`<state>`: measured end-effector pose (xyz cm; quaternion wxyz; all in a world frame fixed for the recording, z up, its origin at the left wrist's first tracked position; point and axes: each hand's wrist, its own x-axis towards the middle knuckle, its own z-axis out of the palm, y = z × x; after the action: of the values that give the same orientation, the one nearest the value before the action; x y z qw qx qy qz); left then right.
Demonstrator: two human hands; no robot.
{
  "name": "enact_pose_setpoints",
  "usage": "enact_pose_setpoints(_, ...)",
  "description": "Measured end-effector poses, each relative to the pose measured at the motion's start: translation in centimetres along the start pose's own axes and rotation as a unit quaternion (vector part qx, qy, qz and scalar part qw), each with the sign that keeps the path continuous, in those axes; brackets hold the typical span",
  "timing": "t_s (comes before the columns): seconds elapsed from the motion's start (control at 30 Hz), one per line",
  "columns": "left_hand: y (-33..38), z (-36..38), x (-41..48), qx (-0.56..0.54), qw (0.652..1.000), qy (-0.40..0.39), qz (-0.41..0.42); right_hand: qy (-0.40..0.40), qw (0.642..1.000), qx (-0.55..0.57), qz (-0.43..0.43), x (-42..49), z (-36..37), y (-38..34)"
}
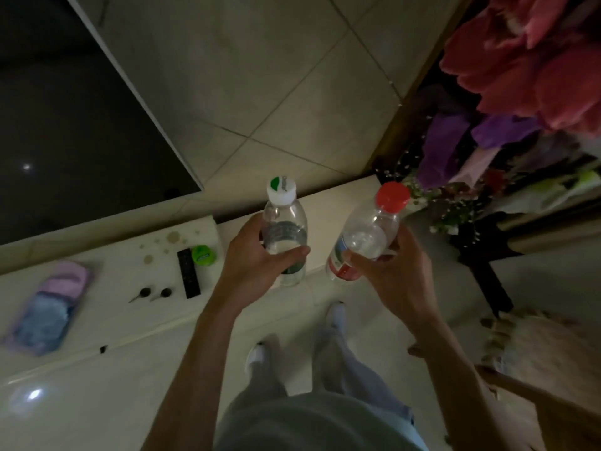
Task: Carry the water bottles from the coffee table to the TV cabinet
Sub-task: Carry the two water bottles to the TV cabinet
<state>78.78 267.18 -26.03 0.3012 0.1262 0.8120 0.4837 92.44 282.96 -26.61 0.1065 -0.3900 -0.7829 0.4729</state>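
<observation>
While both bottles are held above the near edge of the white cabinet top (107,307), its surface carries clutter — a black remote (188,273), a green round container (204,254), two small dark knobbed bits (155,293), brownish spots, and a folded purple-and-blue packet (48,307) at the left; a dark TV screen (74,118) leans behind, and red and purple flowers (527,70) crowd the right. The left hand (257,255) wraps fingers and thumb round a clear, ribbed plastic bottle with a white-and-green cap (285,236), upright. The right hand (390,268) clasps a clear bottle with a red cap (367,232) and red label, tilted rightward. Both forearms reach forward — bare, slightly bent.
</observation>
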Motion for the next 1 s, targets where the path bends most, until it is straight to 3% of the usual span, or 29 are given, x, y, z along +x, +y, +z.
enact_pose_setpoints(0.13,0.6,3.3,3.2,-0.024,0.997,0.068,-0.033,-0.058,0.998,-0.029,-0.004,6.1,-1.7,0.9)
enact_pose_setpoints(0.4,-3.3,7.2,10.4,-0.019,0.993,0.096,-0.073,-0.110,0.992,-0.067,-0.005,15.2,0.7,5.7)
enact_pose_setpoints(0.67,-15.4,13.3,19.5,0.015,0.995,0.037,-0.094,-0.097,0.992,-0.061,0.059,19.4,11.3,18.4)
enact_pose_setpoints(1.0,-31.7,17.5,27.6,0.101,0.987,0.016,-0.120,-0.121,0.984,-0.104,0.079,24.1,20.7,31.8)
